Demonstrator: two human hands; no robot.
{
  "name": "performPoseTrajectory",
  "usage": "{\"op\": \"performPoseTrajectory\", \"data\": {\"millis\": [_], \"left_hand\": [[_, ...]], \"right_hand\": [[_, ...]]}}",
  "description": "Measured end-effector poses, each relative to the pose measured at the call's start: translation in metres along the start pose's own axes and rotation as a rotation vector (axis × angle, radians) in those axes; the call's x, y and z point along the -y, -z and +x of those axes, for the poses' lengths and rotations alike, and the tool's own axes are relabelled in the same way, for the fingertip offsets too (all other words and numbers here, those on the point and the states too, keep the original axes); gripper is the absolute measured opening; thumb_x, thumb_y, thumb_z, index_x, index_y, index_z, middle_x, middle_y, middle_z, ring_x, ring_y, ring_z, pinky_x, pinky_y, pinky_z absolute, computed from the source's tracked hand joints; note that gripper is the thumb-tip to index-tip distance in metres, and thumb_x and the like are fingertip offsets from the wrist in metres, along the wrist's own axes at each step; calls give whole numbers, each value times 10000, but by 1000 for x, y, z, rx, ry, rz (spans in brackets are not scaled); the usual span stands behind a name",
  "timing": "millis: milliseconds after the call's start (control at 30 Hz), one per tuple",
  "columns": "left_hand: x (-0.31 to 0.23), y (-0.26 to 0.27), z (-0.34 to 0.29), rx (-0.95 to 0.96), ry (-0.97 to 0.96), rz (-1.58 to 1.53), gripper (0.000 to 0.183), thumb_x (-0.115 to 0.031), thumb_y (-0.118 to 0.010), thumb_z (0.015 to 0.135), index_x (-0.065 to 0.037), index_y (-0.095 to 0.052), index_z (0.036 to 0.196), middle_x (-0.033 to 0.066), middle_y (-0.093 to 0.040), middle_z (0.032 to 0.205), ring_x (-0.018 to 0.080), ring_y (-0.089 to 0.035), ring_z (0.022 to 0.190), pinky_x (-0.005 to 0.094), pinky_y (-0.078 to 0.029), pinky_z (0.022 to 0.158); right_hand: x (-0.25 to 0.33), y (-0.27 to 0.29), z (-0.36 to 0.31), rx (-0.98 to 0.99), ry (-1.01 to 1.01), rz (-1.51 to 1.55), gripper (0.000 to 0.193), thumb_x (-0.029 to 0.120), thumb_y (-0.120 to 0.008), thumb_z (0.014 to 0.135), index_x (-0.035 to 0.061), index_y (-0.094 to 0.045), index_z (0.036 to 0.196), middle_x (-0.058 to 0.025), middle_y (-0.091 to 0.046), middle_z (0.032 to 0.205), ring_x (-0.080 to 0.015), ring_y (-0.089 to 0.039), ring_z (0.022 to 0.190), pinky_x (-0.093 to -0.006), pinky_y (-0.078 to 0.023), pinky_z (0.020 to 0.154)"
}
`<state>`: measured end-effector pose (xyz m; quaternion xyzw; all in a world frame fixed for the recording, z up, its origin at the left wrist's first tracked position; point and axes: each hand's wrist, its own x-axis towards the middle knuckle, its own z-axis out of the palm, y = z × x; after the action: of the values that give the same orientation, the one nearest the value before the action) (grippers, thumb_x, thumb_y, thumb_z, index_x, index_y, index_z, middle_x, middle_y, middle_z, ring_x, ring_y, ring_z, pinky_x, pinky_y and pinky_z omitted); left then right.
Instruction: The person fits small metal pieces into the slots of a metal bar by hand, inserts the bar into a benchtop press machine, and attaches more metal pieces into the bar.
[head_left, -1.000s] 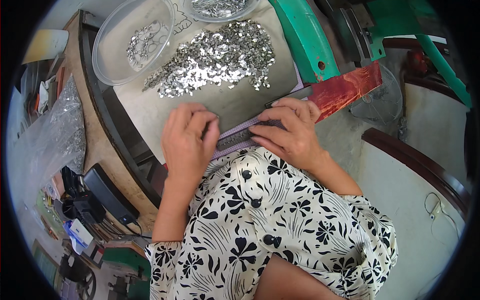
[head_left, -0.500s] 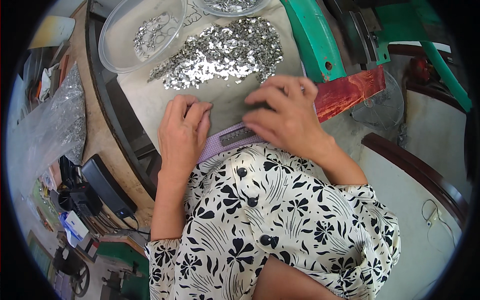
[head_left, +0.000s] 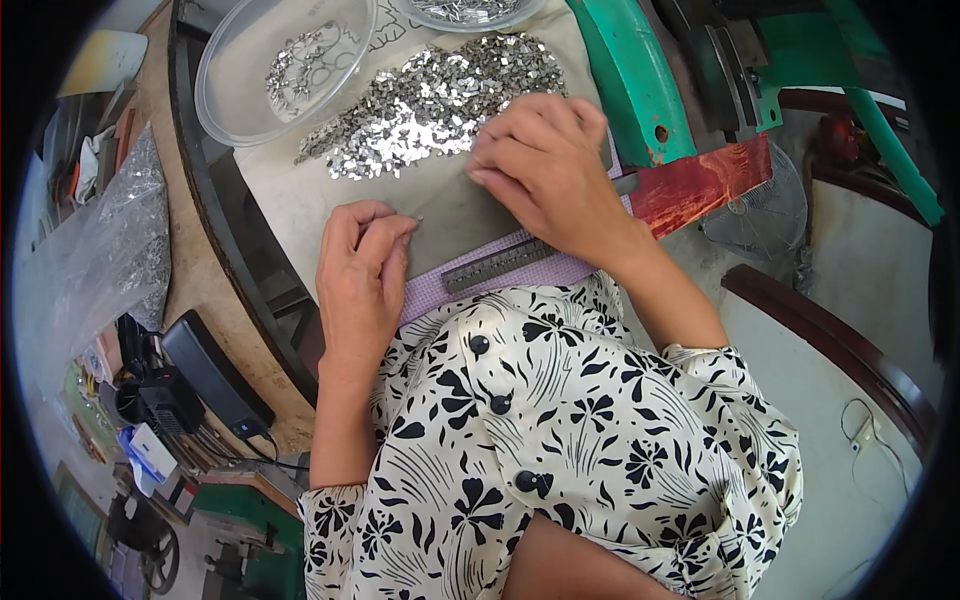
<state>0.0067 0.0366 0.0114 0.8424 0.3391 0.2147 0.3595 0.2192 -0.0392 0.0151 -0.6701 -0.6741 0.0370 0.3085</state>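
A heap of small shiny metal pieces (head_left: pixel 430 100) lies on a grey-beige work mat (head_left: pixel 300 200). My right hand (head_left: pixel 545 165) reaches to the near right edge of the heap, fingers bent down on the mat; whether it pinches a piece is hidden. My left hand (head_left: pixel 362 275) rests on the mat's near edge with fingers curled, and a tiny metal piece shows at its fingertips. A steel ruler (head_left: pixel 500 265) lies on a purple strip (head_left: pixel 430 292) between the hands, close to my patterned blouse.
A clear plastic dish (head_left: pixel 285 60) with a few metal pieces sits at the back left, a second dish (head_left: pixel 470 10) behind the heap. A green machine frame (head_left: pixel 625 80) and red board (head_left: pixel 700 185) stand right. A plastic bag of parts (head_left: pixel 100 260) lies left.
My right hand has moved from the ruler forward to the edge of the heap. The ruler now lies uncovered. My left hand stays at the mat's near edge.
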Motion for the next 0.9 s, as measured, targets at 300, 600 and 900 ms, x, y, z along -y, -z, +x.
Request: {"op": "performPoseTrajectory", "data": {"millis": [300, 600, 900], "left_hand": [[6, 0, 11, 74, -57, 73, 198, 49, -715, 754, -53, -713, 924, 75, -581, 926, 249, -600, 805, 358, -495, 669], [-3, -8, 13, 37, -97, 139, 123, -56, -754, 765, -52, -668, 853, 68, -587, 885, 260, -606, 816, 374, -488, 669], [-24, -8, -15, 25, -125, 19, 185, -39, -784, 688, -66, -671, 833, 55, -614, 911, 247, -597, 767, 364, -474, 645]], "right_hand": [[9, 34, -70, 156, -175, 126, 141, 138, -784, 737, 151, -748, 872, 38, -639, 986, -219, -553, 1063, -389, -306, 949], [12, 29, -59, -6, -147, 10, 164, 156, -796, 719, 159, -740, 872, 33, -625, 983, -215, -562, 1010, -385, -340, 894], [-4, 2, -3, -12, -9, -118, 103, 175, -756, 757, 133, -686, 820, 16, -613, 1003, -205, -553, 1051, -408, -349, 938]]}}
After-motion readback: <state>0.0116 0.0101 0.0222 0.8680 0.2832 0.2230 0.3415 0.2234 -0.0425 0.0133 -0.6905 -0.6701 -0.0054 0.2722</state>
